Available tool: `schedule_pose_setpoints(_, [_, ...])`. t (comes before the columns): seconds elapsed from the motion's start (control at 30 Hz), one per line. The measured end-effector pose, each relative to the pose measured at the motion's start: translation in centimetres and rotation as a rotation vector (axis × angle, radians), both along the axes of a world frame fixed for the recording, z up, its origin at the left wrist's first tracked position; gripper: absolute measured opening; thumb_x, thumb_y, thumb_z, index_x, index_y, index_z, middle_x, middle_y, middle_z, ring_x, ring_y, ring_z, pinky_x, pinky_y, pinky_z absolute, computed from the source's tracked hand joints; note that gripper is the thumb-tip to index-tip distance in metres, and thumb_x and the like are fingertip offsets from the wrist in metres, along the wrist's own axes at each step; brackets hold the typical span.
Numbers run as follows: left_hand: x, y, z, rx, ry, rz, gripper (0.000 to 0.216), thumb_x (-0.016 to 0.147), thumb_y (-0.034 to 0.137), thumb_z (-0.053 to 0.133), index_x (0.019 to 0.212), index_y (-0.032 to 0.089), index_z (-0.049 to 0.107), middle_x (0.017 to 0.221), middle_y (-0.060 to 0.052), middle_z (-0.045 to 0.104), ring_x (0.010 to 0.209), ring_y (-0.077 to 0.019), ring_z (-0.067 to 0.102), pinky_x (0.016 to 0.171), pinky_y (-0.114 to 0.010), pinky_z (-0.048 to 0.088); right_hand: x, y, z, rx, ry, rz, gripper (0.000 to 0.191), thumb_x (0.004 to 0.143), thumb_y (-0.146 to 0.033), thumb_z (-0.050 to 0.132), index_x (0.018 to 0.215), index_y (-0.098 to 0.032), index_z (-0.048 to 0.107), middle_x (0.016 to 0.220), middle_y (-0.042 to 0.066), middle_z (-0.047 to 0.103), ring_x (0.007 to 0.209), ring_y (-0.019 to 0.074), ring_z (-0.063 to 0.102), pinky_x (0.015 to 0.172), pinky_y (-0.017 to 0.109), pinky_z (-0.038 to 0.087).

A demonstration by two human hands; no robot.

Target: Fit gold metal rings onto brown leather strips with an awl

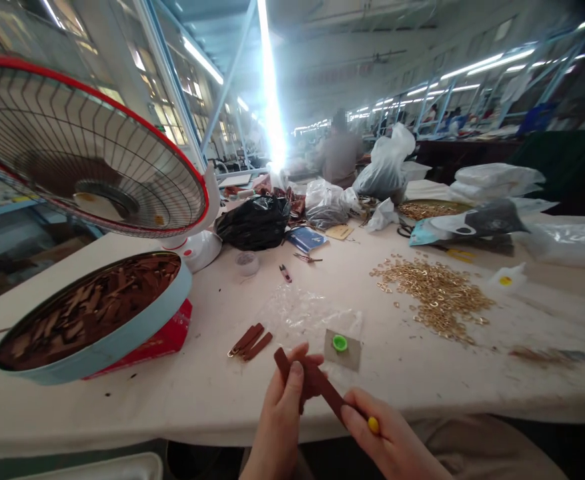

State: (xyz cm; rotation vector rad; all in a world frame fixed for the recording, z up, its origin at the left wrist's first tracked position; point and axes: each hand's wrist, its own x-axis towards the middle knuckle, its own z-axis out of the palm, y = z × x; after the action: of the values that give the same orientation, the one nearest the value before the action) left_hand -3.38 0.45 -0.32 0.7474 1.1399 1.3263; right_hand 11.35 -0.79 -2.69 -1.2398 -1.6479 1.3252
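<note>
My left hand (287,387) is closed around brown leather strips (281,360), its thumb pressed on top. One longer brown strip (329,395) slants from there down to my right hand (375,427), where thumb and fingers pinch its lower end. A rounded yellow tip (373,425) pokes out between the right fingers; the rest of that object is hidden. Just beyond the hands, a small pile of brown strips (257,341) lies on the table, with a gold ring at one end. A bright green cap (339,343) sits on a grey square (349,359) close by.
Left stands a round blue-rimmed tin (122,350) full of brown strips, beneath a red-rimmed fan (87,160). Loose gold rings (437,297) spread across the right side. Farther back are thread snips (285,273), a tape roll (247,263), a black bag (255,223) and a blue booklet (306,240).
</note>
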Motion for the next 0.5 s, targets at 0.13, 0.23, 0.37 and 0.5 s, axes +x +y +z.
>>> schedule_pose_setpoints(0.13, [-0.6, -0.7, -0.6, 0.406, 0.824, 0.053, 0.026, 0.076, 0.021, 0.055, 0.097, 0.026, 0.068, 0.1, -0.009, 0.063, 0.075, -0.0201, 0.06, 0.068, -0.029, 0.047, 1.2, -0.7, 1.1, -0.007, 0.043, -0.036, 0.03, 0.084, -0.043, 0.039, 0.065, -0.02, 0.039, 0.061, -0.004, 0.035, 0.058, 0.0135, 0.034, 0.054, 0.024, 0.031])
schedule_pose_setpoints(0.23, [-0.7, -0.7, -1.0, 0.504, 1.077, -0.176, 0.03, 0.069, 0.016, 0.06, 0.094, 0.03, 0.07, 0.094, -0.008, 0.067, 0.073, -0.0214, 0.061, 0.068, -0.029, 0.047, 1.8, -1.4, 2.3, -0.033, 0.094, 0.062, 0.034, 0.084, -0.047, 0.04, 0.063, -0.02, 0.04, 0.058, -0.005, 0.033, 0.054, 0.0119, 0.031, 0.05, 0.023, 0.028])
schedule_pose_setpoints(0.37, [0.2, -0.1, -1.5, 0.442, 0.933, -0.185, 0.017, 0.074, 0.031, 0.056, 0.083, 0.024, 0.069, 0.067, -0.003, 0.065, 0.064, -0.0203, 0.06, 0.062, -0.029, 0.047, 4.6, -0.7, 2.4, 0.042, 0.044, 0.026, 0.035, 0.087, -0.048, 0.035, 0.075, -0.019, 0.051, 0.053, -0.005, 0.041, 0.049, 0.0116, 0.038, 0.047, 0.022, 0.031])
schedule_pose_setpoints(0.5, [1.4, 0.1, -2.0, 0.088, 0.566, -0.119, 0.039, 0.069, 0.054, 0.058, 0.082, 0.018, 0.063, 0.045, 0.003, 0.052, 0.039, -0.0136, 0.048, 0.041, -0.024, 0.039, 11.6, 2.8, 0.4, 0.263, -0.577, -0.386, 0.019, 0.087, -0.027, 0.04, 0.093, -0.02, 0.057, 0.087, 0.003, 0.062, 0.082, 0.0162, 0.056, 0.072, 0.023, 0.041])
